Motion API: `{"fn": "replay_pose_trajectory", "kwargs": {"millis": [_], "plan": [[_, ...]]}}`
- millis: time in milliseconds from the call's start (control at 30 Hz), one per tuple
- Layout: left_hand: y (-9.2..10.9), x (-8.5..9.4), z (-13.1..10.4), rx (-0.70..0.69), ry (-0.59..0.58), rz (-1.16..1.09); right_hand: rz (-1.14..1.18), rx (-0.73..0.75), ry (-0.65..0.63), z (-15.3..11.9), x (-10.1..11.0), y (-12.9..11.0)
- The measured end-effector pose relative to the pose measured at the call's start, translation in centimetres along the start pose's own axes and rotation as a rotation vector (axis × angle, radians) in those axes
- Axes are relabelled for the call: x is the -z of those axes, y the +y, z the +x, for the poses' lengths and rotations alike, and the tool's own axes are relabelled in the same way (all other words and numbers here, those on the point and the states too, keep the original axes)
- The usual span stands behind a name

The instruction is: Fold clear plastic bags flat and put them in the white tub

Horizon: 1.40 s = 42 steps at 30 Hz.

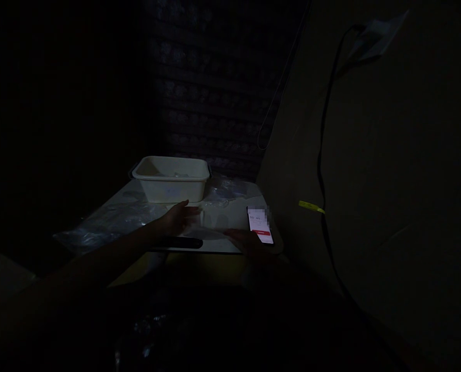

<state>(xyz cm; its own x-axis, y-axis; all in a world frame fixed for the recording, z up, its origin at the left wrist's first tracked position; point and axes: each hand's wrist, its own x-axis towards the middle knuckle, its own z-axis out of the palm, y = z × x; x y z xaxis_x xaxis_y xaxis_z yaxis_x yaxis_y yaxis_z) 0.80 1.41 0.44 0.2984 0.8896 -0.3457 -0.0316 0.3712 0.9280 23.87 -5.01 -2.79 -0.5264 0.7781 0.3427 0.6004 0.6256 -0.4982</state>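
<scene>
The light is very dim. My left hand [176, 219] is over the near part of the small table, thumb raised and fingers stretched to the right. Beside its fingers is a pale, thin, translucent piece [209, 233] that looks like plastic film. My right hand [248, 239] reaches in from the right with its fingers extended flat, the tips at the right end of this piece. Whether either hand pinches it is hard to see. Close to my right hand lies a lit phone [260, 223]. A dark, long object [184, 243] lies below my left hand at the table's front edge.
A cream plastic tub [172, 188] with dark side handles stands at the back of the white table [234, 209], something pale inside. Crumpled clear plastic [114, 222] lies at left, with more plastic [226, 190] behind. A black cable [320, 170] hangs along the right wall.
</scene>
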Motion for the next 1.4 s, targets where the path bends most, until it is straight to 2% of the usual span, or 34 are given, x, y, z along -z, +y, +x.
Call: {"fn": "replay_pose_trajectory", "kwargs": {"millis": [100,167,300,367,400,433,500,600,667,767,833,933,1000,1133,1200,1300,1400], "plan": [[0.6,0.0,0.6,-0.047,0.014,-0.025,-0.002,0.021,0.005,-0.1,-0.5,0.8],[0.9,0.2,1.0,-0.121,0.039,0.034,0.035,0.029,0.023,-0.2,-0.8,1.2],[1.5,1.2,0.5,-0.409,0.202,0.513,0.131,0.065,0.040,-0.2,-1.1,0.9],[1.7,1.8,-0.7,-0.486,0.240,0.702,0.165,0.075,0.060,-0.2,-1.1,0.5],[1.7,2.1,-1.5,-0.493,0.224,0.763,0.179,0.078,0.060,-0.2,-1.1,0.3],[1.6,2.4,-2.3,-0.500,0.180,0.941,0.190,0.079,0.053,-0.2,-1.1,0.1],[0.8,2.8,-4.0,-0.461,0.047,1.219,0.201,0.063,0.025,-0.1,-1.1,-0.2],[-1.7,3.1,-5.9,-0.569,-0.177,1.337,0.183,-0.002,0.009,0.1,-1.2,-0.6],[-3.4,3.1,-6.6,-0.626,-0.161,1.336,0.147,-0.060,0.011,0.2,-1.4,-0.7],[-4.8,2.4,-6.9,-0.587,-0.066,1.323,0.084,-0.134,-0.016,0.4,-1.6,-1.0],[-4.6,1.9,-6.8,-0.569,0.005,1.277,0.071,-0.167,-0.031,0.4,-1.8,-1.1],[-3.6,1.5,-6.4,-0.554,0.044,1.186,0.101,-0.188,-0.053,0.5,-1.8,-1.3],[-3.2,1.5,-6.1,-0.495,0.082,1.063,0.121,-0.210,-0.053,0.6,-1.7,-1.4],[-2.9,1.6,-5.9,-0.207,0.178,0.631,0.215,-0.366,0.014,1.5,-1.3,-2.0],[-2.9,1.5,-6.0,-0.111,0.199,0.431,0.317,-0.463,0.046,2.0,-1.1,-2.4],[-2.9,1.4,-5.8,-0.079,0.196,0.242,0.498,-0.559,0.092,2.8,-1.2,-2.7],[-3.0,1.4,-5.4,-0.066,0.211,0.164,0.681,-0.614,0.125,3.1,-1.7,-2.5]]}}
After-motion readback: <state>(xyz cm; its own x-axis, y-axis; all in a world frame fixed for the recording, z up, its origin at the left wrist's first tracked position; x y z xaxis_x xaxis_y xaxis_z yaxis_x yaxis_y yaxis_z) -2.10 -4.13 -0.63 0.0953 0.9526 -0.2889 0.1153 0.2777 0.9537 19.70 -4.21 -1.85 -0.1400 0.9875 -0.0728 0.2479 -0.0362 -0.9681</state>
